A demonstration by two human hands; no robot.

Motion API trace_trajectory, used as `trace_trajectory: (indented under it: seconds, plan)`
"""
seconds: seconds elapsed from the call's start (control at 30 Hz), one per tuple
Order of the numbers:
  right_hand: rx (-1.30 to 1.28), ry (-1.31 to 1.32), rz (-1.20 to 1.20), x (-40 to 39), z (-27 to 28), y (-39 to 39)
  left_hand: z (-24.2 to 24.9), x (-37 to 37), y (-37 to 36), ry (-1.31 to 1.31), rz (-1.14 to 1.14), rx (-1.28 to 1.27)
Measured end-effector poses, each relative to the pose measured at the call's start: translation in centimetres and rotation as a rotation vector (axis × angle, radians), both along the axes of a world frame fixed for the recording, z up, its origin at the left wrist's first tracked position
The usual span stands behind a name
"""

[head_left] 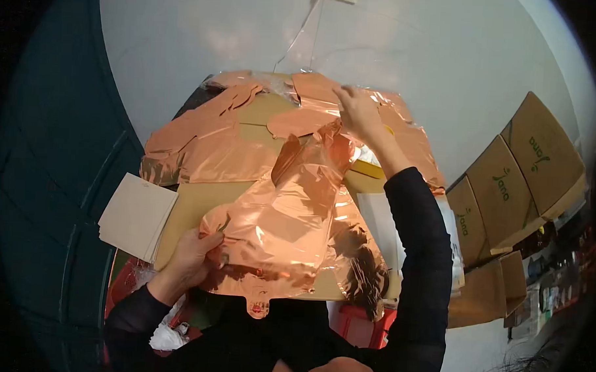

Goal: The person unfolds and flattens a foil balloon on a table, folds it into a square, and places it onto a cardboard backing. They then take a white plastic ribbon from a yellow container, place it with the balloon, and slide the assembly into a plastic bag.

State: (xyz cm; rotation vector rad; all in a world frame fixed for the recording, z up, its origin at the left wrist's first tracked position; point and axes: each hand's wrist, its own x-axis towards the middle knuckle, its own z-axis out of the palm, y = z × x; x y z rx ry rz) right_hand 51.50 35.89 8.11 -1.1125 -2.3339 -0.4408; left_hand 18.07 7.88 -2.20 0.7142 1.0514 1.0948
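A shiny rose-gold foil balloon (284, 218), flat and creased, lies slantwise over the front of the table, with a small printed tab at its near end. My left hand (194, 254) pinches its near left edge between thumb and fingers. Beyond the balloon's crumpled far end, my right hand (361, 113) is raised with its fingers bent together; what they hold, if anything, I cannot make out. More flat copper-coloured foil pieces (214, 150) spread across the back and left of the table. Another crumpled foil piece (358, 260) hangs at the front right edge.
A stack of pale cards (138, 216) sits at the table's left edge. White sheets (379, 218) lie under my right arm. Cardboard boxes (501, 186) stand on the right, and a red container (359, 326) is below the front edge. A wall rises behind.
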Motion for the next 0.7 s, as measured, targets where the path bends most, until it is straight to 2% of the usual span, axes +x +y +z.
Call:
trace_trajectory:
  seconds: [0.03,0.2,0.27,0.4,0.5,0.63,0.7]
  plan:
    - [0.116,0.073,0.065,0.2,-0.5,0.5,-0.3,0.3,0.2,-0.021,-0.001,0.015]
    - [0.118,0.12,0.121,1.0,-0.5,-4.4,-0.1,2.1,0.6,-0.124,-0.049,0.014]
    - [0.09,0.148,0.151,1.9,-0.8,-7.2,-0.2,2.4,0.5,-0.077,0.001,0.008]
    - [-0.094,0.235,0.13,4.2,-1.9,-13.2,0.0,2.7,-0.6,-0.076,0.07,0.058]
    - [-0.534,0.61,0.211,4.3,-0.7,-18.9,0.8,2.6,-2.0,0.023,0.035,0.122]
    - [-0.719,1.053,0.612,3.1,1.8,-26.1,-1.4,1.8,-2.8,0.062,0.07,0.172]
    - [-0.629,1.161,0.92,1.7,4.6,-29.7,-1.4,1.8,-2.6,0.075,0.04,0.141]
